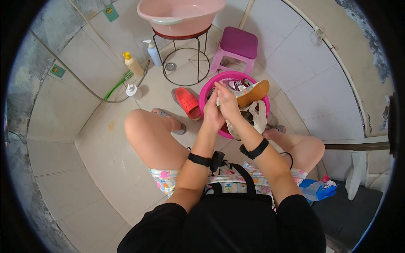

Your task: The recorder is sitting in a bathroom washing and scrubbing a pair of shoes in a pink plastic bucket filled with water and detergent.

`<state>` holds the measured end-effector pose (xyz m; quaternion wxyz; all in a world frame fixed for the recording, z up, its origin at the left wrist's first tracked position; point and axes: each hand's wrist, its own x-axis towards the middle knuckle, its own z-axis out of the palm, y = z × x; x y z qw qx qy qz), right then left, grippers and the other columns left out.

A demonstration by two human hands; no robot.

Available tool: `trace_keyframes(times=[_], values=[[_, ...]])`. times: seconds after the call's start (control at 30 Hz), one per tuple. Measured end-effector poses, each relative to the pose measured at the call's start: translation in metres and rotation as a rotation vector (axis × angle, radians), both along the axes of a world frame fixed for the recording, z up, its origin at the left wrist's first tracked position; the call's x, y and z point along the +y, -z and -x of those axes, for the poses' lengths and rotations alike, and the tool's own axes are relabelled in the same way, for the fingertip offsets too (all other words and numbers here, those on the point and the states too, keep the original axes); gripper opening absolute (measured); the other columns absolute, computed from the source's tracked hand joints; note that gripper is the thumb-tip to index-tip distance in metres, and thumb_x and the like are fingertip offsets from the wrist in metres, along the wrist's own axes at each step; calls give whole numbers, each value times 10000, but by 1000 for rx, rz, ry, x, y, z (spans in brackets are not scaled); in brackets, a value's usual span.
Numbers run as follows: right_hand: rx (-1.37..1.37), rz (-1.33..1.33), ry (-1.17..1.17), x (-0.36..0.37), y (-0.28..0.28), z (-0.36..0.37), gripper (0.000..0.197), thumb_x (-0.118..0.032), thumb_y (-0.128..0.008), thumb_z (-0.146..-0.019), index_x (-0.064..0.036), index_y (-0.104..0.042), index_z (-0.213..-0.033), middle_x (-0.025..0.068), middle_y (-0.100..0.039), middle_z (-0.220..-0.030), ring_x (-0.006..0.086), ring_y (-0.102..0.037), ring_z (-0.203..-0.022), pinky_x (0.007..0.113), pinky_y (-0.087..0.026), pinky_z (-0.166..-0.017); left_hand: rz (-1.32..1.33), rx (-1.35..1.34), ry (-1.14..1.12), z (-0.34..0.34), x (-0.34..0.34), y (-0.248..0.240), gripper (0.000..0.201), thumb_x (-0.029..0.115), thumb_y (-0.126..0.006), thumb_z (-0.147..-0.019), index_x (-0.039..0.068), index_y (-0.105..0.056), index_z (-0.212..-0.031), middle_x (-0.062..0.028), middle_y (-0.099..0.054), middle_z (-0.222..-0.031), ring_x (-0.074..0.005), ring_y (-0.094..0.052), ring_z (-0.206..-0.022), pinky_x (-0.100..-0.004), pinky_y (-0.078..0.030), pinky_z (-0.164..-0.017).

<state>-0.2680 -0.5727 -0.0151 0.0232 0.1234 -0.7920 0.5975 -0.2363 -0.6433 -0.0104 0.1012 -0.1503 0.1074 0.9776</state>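
My left hand [214,114] and my right hand [228,102] are brought together over the left part of a bright pink basin [205,89]. Their palms face each other and the fingers press close. A small white bit shows between them, too hidden to name. Shoes fill the basin: one with its tan sole [255,93] turned up lies just right of my right hand. Below that is a white shoe [255,119], and a dark red sneaker with white laces [238,85] lies behind. My forearms partly cover the basin's near side.
A red clog [187,103] lies left of the basin. Behind stand a pale pink tub [181,27] on a wire stand [198,63] and a purple-topped stool [238,42]. Pump bottles [134,66], a white jar [133,91] and a green brush [117,86] are at the left wall.
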Motion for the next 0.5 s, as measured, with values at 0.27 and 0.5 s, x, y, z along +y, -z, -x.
trace_keyframes(times=[0.27,0.5], values=[[-289,251,-135,8,-58,-24,456,-242,-447,-936,2,-401,-1318,160,-265,-1440,229,-210,-1349,317,-165,-1086,14,30,14,-10,-7,-42,386,294,-382,-962,115,-400,-1304,-48,-501,-1193,-189,-492,-1095,-362,-410,-926],[-463,507,-125,14,-86,-40,443,-182,-442,-942,21,-367,-1329,115,-399,-1353,174,-383,-1235,294,-297,-1023,35,18,25,-25,-4,-71,354,315,-369,-962,90,-454,-1223,-74,-529,-1146,-227,-504,-1073,-395,-405,-921]])
